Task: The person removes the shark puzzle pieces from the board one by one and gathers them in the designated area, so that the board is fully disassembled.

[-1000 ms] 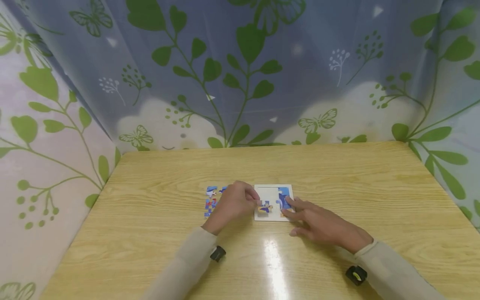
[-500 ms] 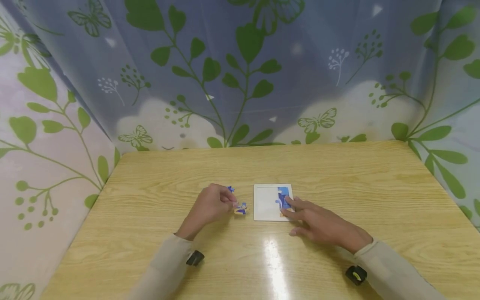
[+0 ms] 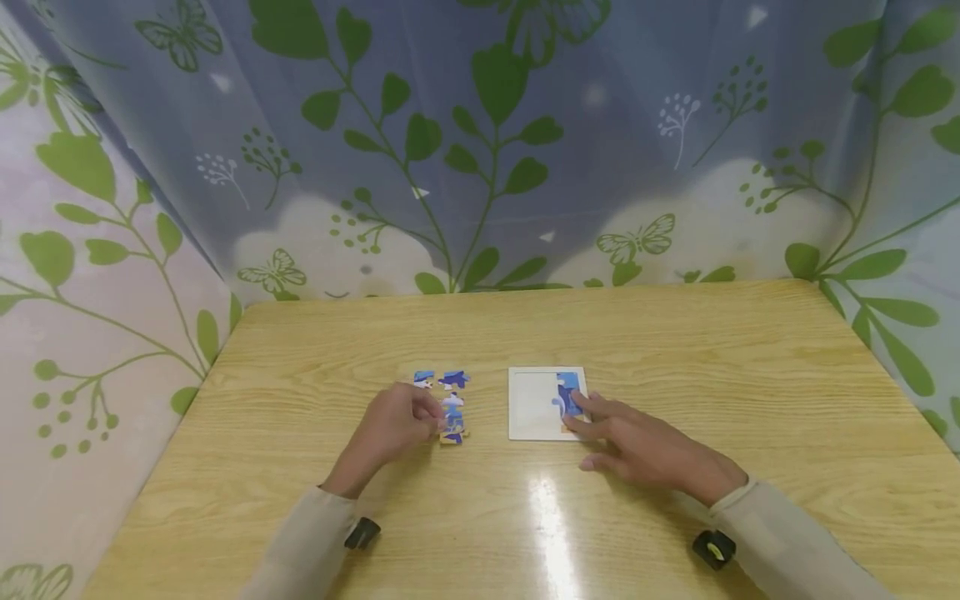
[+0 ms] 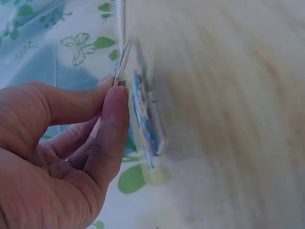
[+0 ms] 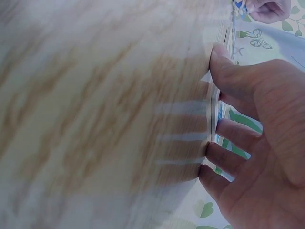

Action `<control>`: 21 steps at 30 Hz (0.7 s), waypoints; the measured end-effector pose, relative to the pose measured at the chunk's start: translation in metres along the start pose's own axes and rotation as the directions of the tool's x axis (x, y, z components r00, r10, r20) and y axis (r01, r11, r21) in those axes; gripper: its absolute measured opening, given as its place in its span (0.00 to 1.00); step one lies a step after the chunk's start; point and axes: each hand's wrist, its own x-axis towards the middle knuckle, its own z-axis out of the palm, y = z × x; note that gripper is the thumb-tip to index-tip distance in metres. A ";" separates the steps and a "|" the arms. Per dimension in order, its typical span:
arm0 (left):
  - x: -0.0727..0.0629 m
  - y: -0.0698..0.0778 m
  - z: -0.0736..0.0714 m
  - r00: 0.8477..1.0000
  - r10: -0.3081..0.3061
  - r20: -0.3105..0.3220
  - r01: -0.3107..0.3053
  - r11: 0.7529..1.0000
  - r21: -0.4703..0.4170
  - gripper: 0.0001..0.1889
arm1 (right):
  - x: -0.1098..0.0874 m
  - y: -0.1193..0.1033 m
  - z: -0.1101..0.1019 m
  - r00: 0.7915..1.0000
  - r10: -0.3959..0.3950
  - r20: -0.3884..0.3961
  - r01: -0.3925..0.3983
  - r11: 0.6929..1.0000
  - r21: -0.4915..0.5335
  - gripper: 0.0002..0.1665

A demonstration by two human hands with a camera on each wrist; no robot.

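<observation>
Between thumb and index finger, my left hand (image 3: pixel 386 429) pinches a jigsaw piece (image 3: pixel 452 437) with yellow and dark blue on it, just above the table. The left wrist view shows this pinched piece (image 4: pixel 122 64) almost edge-on. Several loose jigsaw pieces (image 3: pixel 453 379) lie by the left hand, partly covered by it. To their right is a square white puzzle tray (image 3: pixel 531 417), with joined blue pieces (image 3: pixel 567 383) along its right side. My right hand (image 3: pixel 645 450) rests at the tray's right edge, fingers extended and two fingertips on the joined pieces.
The wooden table (image 3: pixel 360 333) extends around the tray and loose pieces. A patterned curtain (image 3: pixel 525 208) hangs behind it and at both sides. Black wrist devices (image 3: pixel 363 533) sit on both sleeves.
My left hand has moved left from above the tray to the loose pieces, carrying the pinched jigsaw piece with it. The right hand and tray stay in place.
</observation>
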 end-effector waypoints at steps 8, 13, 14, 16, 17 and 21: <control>-0.002 -0.003 0.004 0.998 0.037 -0.043 -0.035 0.998 0.045 0.07 | 0.000 0.002 0.000 1.000 -0.008 0.001 0.008 1.000 -0.006 0.35; -0.003 -0.001 0.006 0.998 0.039 -0.053 -0.034 0.995 0.089 0.07 | 0.001 0.002 0.000 1.000 -0.012 -0.004 0.012 1.000 0.001 0.35; -0.003 0.000 0.006 0.997 0.044 -0.056 -0.038 0.995 0.095 0.07 | 0.001 0.002 0.000 1.000 -0.012 -0.005 0.012 1.000 0.002 0.35; -0.003 0.000 0.007 0.996 0.056 -0.064 -0.049 0.993 0.105 0.07 | 0.000 0.002 0.000 1.000 -0.010 -0.005 0.010 1.000 0.004 0.35; -0.003 0.001 0.007 0.996 0.061 -0.068 -0.054 0.993 0.107 0.07 | 0.000 0.002 0.001 1.000 -0.008 -0.005 0.008 1.000 0.006 0.35; -0.001 0.003 0.007 0.994 0.083 -0.076 -0.074 0.990 0.118 0.06 | 0.000 0.002 0.002 1.000 -0.009 -0.007 0.009 1.000 0.008 0.35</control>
